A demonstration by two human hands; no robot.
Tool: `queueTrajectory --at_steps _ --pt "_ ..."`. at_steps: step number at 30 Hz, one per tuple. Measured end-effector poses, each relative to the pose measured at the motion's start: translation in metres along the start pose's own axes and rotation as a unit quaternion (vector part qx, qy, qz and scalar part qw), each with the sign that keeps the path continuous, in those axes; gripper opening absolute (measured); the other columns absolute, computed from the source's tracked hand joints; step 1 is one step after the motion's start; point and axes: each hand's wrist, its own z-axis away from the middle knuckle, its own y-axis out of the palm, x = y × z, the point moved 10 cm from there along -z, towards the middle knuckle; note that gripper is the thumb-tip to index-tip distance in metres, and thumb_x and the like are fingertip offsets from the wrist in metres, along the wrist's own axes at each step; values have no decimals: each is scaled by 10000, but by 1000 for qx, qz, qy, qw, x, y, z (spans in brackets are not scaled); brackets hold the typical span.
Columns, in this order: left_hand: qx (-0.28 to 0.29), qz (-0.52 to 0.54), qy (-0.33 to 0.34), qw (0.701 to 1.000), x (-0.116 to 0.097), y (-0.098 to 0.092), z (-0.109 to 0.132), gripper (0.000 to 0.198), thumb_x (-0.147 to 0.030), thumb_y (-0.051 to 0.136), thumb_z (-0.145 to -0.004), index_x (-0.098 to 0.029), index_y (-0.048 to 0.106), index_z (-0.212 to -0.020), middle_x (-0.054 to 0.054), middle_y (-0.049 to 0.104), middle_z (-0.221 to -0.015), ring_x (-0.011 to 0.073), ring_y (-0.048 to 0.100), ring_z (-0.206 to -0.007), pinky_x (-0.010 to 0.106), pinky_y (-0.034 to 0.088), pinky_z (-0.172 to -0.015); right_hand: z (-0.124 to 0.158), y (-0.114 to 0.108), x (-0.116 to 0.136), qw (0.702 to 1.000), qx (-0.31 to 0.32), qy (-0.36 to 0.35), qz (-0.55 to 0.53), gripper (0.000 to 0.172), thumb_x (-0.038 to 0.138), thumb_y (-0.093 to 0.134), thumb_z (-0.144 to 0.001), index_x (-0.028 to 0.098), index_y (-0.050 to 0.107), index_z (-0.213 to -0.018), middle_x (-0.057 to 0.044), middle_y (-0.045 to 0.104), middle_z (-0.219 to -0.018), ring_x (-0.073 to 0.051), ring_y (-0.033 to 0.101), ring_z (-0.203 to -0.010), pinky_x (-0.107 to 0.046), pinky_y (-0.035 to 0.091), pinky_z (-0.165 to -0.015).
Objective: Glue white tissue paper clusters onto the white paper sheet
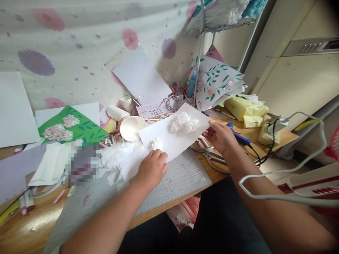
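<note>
A white card [177, 148] is tilted above the grey cutting mat, bearing a large cluster of white ruffled paper flowers [184, 122]. A smaller white ruffled flower [156, 143] is near its left corner. My right hand [218, 137] pinches the card's right edge between thumb and fingers. My left hand [152, 167] is closed at the near left edge of the card, fingertips right beside the small flower. The fingers partly hide that edge, and whether they also touch the flower is unclear.
Around the cutting mat [185, 176] are a paper tub [132, 128], paper scraps [113, 157], scissors [212, 157] and a blue glue gun [239, 135] with its cord. A green flower picture [87, 128] leans at left; tissue packs [246, 109] sit at right. A white cable [254, 194] crosses my right forearm.
</note>
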Motion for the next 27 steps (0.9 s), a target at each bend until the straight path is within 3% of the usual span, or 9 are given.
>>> queueTrajectory --at_steps 4,6,10,14,18,22,27 --pt "-14 -16 15 1000 1 -1 -4 138 -146 464 -840 -203 536 -737 51 565 -799 210 540 -783 319 432 -658 12 15 1 990 61 -36 122 233 342 525 -752 169 592 -893 -48 668 -795 -166 655 -741 -331 541 -728" --pt "-27 -23 17 999 0 -3 -3 170 -149 438 -854 -199 530 -721 49 564 -781 199 538 -760 311 422 -640 16 24 -4 971 89 -49 218 182 269 552 -719 161 633 -839 -48 670 -755 -188 643 -735 -352 518 -739" --pt "-58 -26 19 998 -3 -10 1 196 -152 414 -871 -189 527 -715 38 553 -752 176 530 -721 290 407 -615 23 46 -12 899 141 -97 404 79 180 594 -675 160 670 -677 -84 673 -800 -244 609 -823 -395 442 -829" --pt "-90 -25 25 995 -9 -19 6 209 -121 411 -863 -177 525 -698 26 544 -725 160 517 -682 273 392 -576 30 67 -18 822 172 -144 524 137 235 595 -733 149 701 -725 -140 678 -898 -300 551 -1011 -398 360 -936" --pt "-113 -24 31 993 -11 -27 9 195 -121 435 -853 -175 526 -689 21 551 -711 159 516 -677 268 388 -563 33 73 -15 774 159 -165 589 245 270 508 -816 123 703 -802 -173 677 -939 -298 560 -995 -375 374 -892" --pt "-126 -21 39 991 -12 -33 14 185 -110 435 -850 -167 534 -704 25 554 -722 163 519 -697 272 401 -579 36 56 8 773 112 -177 599 245 316 503 -818 150 678 -770 -112 678 -840 -232 596 -806 -313 409 -714" --pt "-108 -16 80 991 -23 -36 23 199 -102 446 -839 -166 531 -671 12 545 -688 156 506 -669 264 394 -561 69 15 32 809 33 -185 557 211 358 576 -751 179 591 -640 -23 608 -625 -156 546 -585 -270 379 -569"
